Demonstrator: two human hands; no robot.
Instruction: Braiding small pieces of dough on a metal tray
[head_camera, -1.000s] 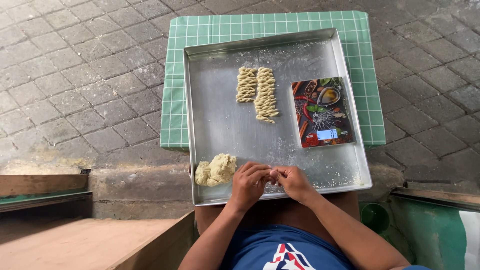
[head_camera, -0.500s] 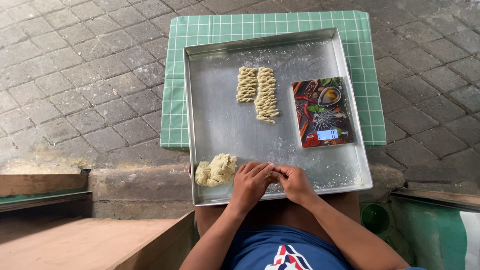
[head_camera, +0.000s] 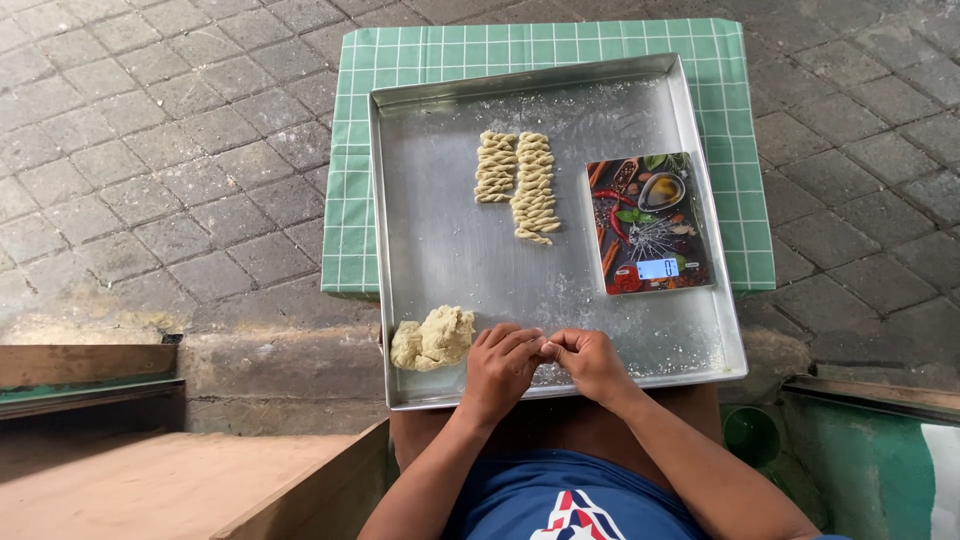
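L hand (head_camera: 503, 363): on near edge of metal tray (head_camera: 450, 250), fingers curled, tips meeting R hand's; whatever's pinched is hidden, can't tell.
R hand (head_camera: 590, 362): same, fingertips pressed vs L's.
Dough lump (head_camera: 432, 338): in tray's near-left corner, just beside L hand.
Twisted dough sticks (head_camera: 520, 180): 2, side by side, mid-tray, far half.
Kitchen scale (head_camera: 649, 222): right side of tray.
Green checked cloth (head_camera: 540, 45): under tray.

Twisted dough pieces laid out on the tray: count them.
2. The shorter twisted piece lies left, the longer twisted piece right beside it, both mid-tray, left of the scale. Another may be hidden between the left hand and right hand.
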